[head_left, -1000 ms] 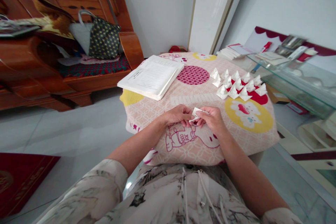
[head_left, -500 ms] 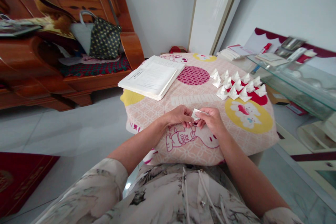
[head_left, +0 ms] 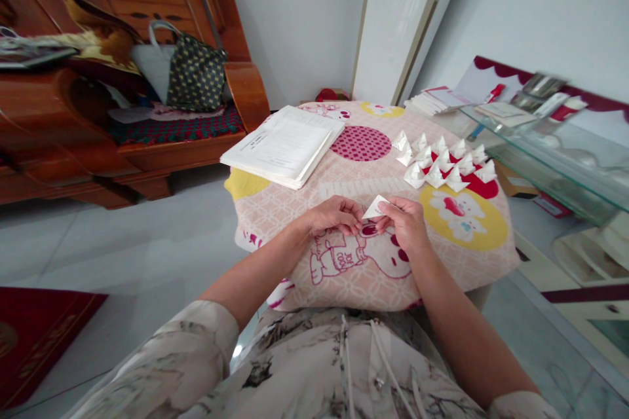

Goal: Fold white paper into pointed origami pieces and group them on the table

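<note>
A small white paper piece (head_left: 376, 207), folded to a pointed shape with some print on it, is pinched between the thumb and fingers of my right hand (head_left: 407, 221). Just left of it is my left hand (head_left: 339, 215), its fingers loosely curled and slightly apart, the tips close to the paper's left corner. Whether they touch that corner is hard to tell. Both hands are over the near part of the patterned tablecloth (head_left: 295, 226). Several folded white paper shapes (head_left: 443, 160) with raised points stand in rows at the right of the table.
A stack of printed white sheets (head_left: 282, 147) lies at the table's back left. To the right is a glass shelf (head_left: 555, 157) with assorted items. A wooden sofa (head_left: 196, 150) holding a patterned bag (head_left: 196, 72) stands at left, and a white upright appliance (head_left: 393, 26) behind.
My right hand has moved slightly right with the paper, which now shows a pointed shape. My left hand's fingers have come away from most of it. The view has shifted a little.
</note>
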Demonstrator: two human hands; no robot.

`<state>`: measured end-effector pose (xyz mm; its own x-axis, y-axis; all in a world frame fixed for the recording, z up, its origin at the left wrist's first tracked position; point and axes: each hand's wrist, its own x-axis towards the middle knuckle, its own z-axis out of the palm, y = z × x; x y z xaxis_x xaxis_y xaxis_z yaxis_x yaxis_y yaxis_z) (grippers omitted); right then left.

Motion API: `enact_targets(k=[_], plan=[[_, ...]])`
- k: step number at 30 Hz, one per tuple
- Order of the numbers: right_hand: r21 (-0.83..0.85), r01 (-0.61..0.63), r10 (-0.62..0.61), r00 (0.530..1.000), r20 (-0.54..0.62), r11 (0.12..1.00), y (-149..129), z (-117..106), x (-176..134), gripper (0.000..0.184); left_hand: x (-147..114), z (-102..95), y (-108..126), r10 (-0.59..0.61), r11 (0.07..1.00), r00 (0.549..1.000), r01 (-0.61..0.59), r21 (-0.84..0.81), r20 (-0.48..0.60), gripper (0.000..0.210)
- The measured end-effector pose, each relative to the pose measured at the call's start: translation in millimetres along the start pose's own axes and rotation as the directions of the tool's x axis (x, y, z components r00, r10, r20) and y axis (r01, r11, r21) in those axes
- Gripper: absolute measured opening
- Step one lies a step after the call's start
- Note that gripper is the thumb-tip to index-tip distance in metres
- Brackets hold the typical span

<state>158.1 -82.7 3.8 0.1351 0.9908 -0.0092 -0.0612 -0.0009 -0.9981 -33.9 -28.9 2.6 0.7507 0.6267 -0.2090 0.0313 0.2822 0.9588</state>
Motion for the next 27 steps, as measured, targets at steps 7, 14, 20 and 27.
enact_targets(k=[7, 14, 20, 27], plan=[[-0.004, -0.109, 0.109, 0.985, 0.137, 0.994, 4.5, 2.9, 2.7, 0.038, 8.7, 3.5, -6.7, 0.074, 0.997, 0.994, -0.072, 0.024, -0.081, 0.029], [0.058, -0.100, 0.091, 0.986, 0.137, 0.993, 3.9, -0.2, 3.4, 0.040, 8.4, 1.8, -7.7, 0.142, 0.987, 0.962, -0.154, -0.034, -0.232, 0.028], [0.018, -0.055, 0.053, 0.993, 0.109, 0.998, 6.5, 1.6, 0.7, 0.032, 8.2, 3.0, -8.1, 0.214, 0.974, 0.958, -0.195, 0.112, -0.193, 0.036], [0.041, -0.009, 0.005, 0.995, 0.099, 0.999, 7.4, 1.2, -1.0, 0.030, 7.4, 5.2, -6.7, 0.274, 0.952, 0.946, -0.243, 0.184, -0.170, 0.039]])
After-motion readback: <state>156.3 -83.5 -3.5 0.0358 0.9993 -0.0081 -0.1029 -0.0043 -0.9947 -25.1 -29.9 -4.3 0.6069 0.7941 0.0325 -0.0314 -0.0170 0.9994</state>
